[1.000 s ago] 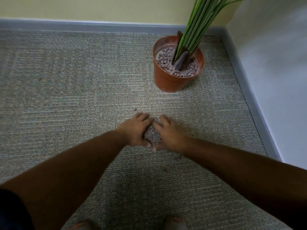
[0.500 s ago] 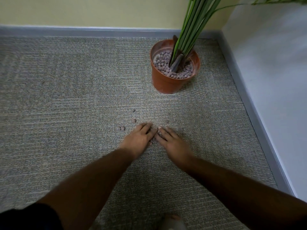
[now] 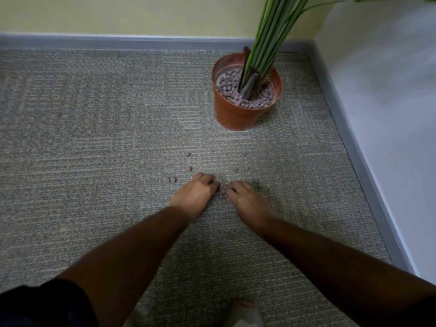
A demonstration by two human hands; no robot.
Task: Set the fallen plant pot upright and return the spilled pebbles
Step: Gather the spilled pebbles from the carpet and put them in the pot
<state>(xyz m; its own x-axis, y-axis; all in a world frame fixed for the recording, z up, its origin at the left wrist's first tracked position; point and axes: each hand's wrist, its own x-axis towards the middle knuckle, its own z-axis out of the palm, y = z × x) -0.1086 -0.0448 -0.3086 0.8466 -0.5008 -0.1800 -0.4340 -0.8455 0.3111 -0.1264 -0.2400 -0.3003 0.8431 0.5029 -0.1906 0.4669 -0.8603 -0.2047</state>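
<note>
Raking pebbles into heap on carpet, left hand and right hand side by side, fingers curled round heap. Strays just beyond left fingers, nearer left hand. Pot upright, well beyond, far-right of hands; carry goes that way.

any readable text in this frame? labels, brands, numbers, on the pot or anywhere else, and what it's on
None. No text, label, brand or number shows anywhere:
plant pot: plain orange wall, no print or sticker on the side in view.
carpet, baseboard, walls: unmarked.
dark clothing at the bottom left edge: no logo visible.
</note>
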